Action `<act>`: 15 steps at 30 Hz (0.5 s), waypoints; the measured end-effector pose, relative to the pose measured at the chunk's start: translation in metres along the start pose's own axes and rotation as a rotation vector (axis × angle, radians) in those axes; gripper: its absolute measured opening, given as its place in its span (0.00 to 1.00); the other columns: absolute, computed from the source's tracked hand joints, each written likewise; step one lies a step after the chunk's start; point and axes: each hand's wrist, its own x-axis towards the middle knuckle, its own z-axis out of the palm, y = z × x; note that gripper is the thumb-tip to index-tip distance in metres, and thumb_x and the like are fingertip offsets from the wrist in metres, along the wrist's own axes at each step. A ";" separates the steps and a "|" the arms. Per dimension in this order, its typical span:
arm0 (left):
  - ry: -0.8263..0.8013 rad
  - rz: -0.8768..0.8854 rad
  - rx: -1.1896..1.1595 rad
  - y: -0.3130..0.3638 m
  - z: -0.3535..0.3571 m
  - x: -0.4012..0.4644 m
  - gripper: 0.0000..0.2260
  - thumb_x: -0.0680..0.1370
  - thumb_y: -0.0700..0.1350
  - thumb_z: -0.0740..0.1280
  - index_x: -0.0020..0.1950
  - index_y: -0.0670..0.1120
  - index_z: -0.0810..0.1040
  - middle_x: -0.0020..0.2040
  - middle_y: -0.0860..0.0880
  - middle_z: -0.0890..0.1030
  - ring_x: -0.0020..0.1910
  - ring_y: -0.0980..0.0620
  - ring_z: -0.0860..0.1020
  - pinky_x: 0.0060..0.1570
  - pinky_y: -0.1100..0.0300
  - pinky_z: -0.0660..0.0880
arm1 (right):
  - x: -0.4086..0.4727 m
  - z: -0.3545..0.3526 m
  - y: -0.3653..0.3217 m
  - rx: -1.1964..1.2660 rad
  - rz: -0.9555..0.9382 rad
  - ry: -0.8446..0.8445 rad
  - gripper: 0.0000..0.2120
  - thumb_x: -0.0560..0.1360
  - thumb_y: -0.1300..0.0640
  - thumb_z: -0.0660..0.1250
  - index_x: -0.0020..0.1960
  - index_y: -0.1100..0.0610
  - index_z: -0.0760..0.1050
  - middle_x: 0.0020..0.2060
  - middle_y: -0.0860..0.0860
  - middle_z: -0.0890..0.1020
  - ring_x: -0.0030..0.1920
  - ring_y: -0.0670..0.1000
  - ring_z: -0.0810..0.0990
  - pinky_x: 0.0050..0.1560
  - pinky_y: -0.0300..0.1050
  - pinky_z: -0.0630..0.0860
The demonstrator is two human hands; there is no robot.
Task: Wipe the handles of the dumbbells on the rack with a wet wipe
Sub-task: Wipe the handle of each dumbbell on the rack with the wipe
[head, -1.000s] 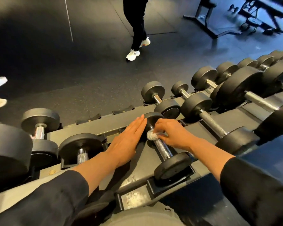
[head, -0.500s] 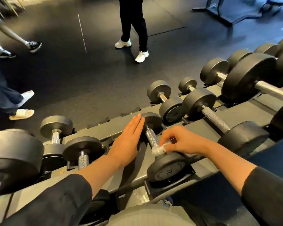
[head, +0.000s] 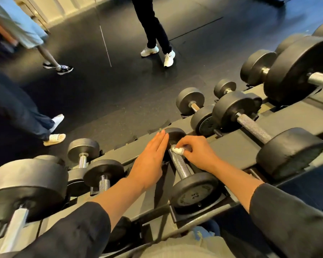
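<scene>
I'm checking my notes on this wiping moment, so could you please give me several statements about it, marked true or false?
1. The right hand pinches the wet wipe against the dumbbell handle. True.
2. The wipe sits at the handle's near end. False: it sits at the far end.
3. The left hand lies flat, fingers straight, on the rack. True.
4. The left hand holds a second wipe. False: it holds nothing.
</scene>
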 end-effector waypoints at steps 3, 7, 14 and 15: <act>0.023 -0.011 0.019 0.001 0.003 -0.005 0.40 0.75 0.32 0.65 0.78 0.49 0.44 0.78 0.52 0.42 0.77 0.54 0.43 0.69 0.64 0.44 | -0.006 -0.005 0.003 0.064 -0.033 -0.060 0.06 0.71 0.62 0.72 0.46 0.52 0.81 0.41 0.45 0.79 0.42 0.43 0.76 0.46 0.39 0.75; 0.047 -0.054 0.017 0.004 0.006 -0.007 0.40 0.75 0.33 0.66 0.78 0.50 0.44 0.78 0.52 0.41 0.77 0.54 0.44 0.69 0.64 0.45 | -0.014 -0.011 0.005 0.131 -0.044 -0.122 0.06 0.70 0.60 0.73 0.42 0.51 0.80 0.38 0.43 0.78 0.41 0.43 0.76 0.41 0.33 0.71; 0.052 -0.074 0.054 0.003 0.011 -0.006 0.42 0.75 0.33 0.67 0.78 0.52 0.44 0.76 0.57 0.40 0.75 0.56 0.44 0.69 0.62 0.48 | -0.027 -0.024 0.007 0.286 0.001 -0.242 0.02 0.69 0.57 0.74 0.42 0.53 0.81 0.39 0.47 0.80 0.42 0.45 0.78 0.45 0.38 0.75; 0.053 -0.080 0.054 0.003 0.011 -0.006 0.42 0.75 0.33 0.67 0.78 0.53 0.44 0.75 0.57 0.39 0.74 0.58 0.42 0.69 0.62 0.48 | -0.028 -0.026 0.007 0.288 -0.001 -0.256 0.02 0.69 0.56 0.73 0.42 0.53 0.82 0.39 0.46 0.80 0.43 0.45 0.78 0.46 0.38 0.76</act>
